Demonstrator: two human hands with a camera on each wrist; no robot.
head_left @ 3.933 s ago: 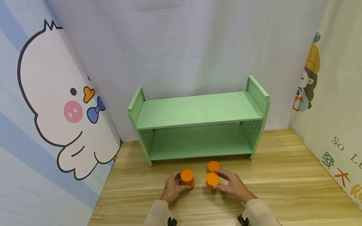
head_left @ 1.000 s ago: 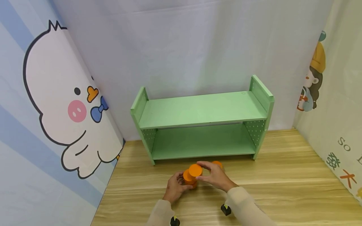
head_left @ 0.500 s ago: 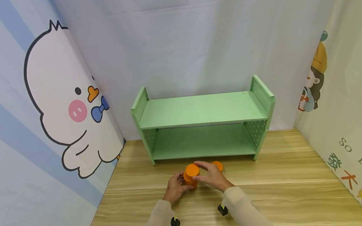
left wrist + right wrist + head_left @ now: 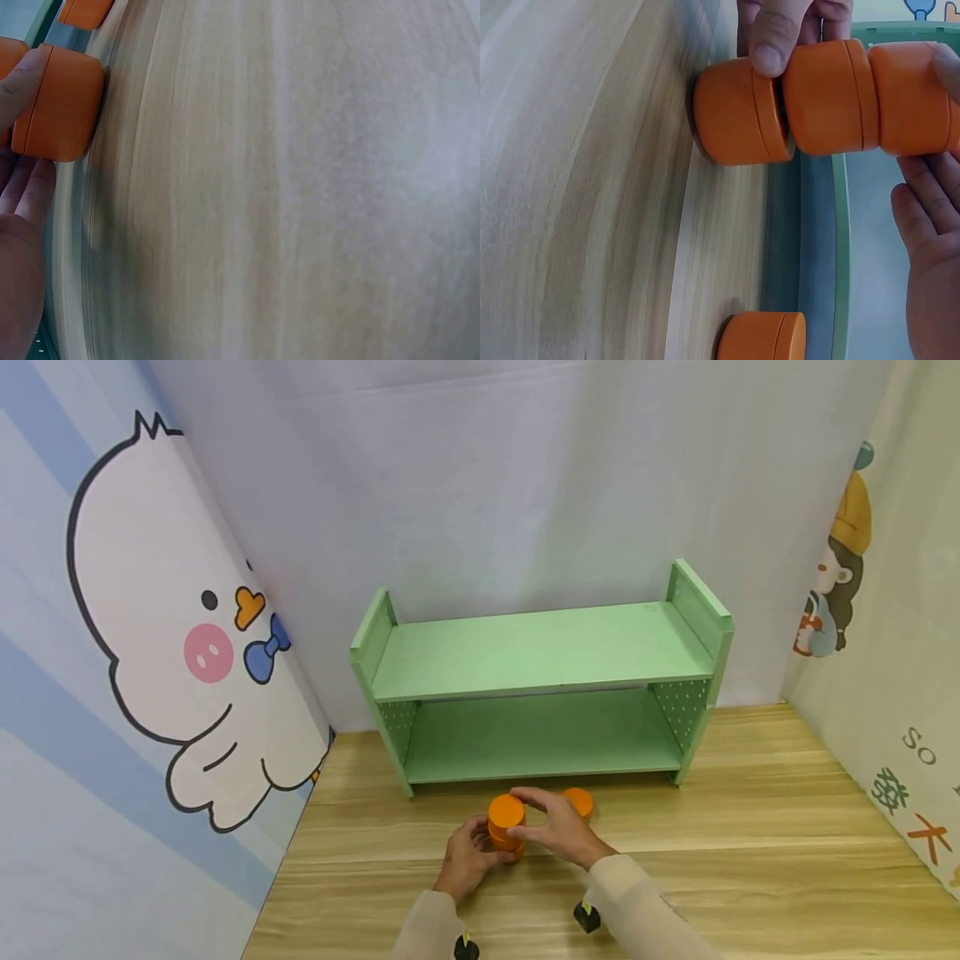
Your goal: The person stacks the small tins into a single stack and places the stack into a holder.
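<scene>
Three round orange lidded jars stand in a stack on the wooden table. At the base is one jar [image 4: 731,112], which my left hand [image 4: 465,862] grips with its thumb near the lid seam. The middle jar [image 4: 821,97] sits slightly off line above it. My right hand [image 4: 558,828] holds the top jar [image 4: 507,812] between thumb and fingers, its bottom against the middle lid. Behind the right hand a fourth, lone jar [image 4: 579,802] stands on the table, partly hidden in the head view.
A pale green two-tier shelf [image 4: 536,656] stands just behind the jars, its side panels rising past the upper board. Wood-grain table [image 4: 750,852] spreads to both sides and in front. Printed cloth walls [image 4: 480,485] close off the back and sides.
My right hand has lifted a jar from the table and carried it left onto the two-jar stack, shifting slightly left to line it up. The left hand keeps its grip below.
</scene>
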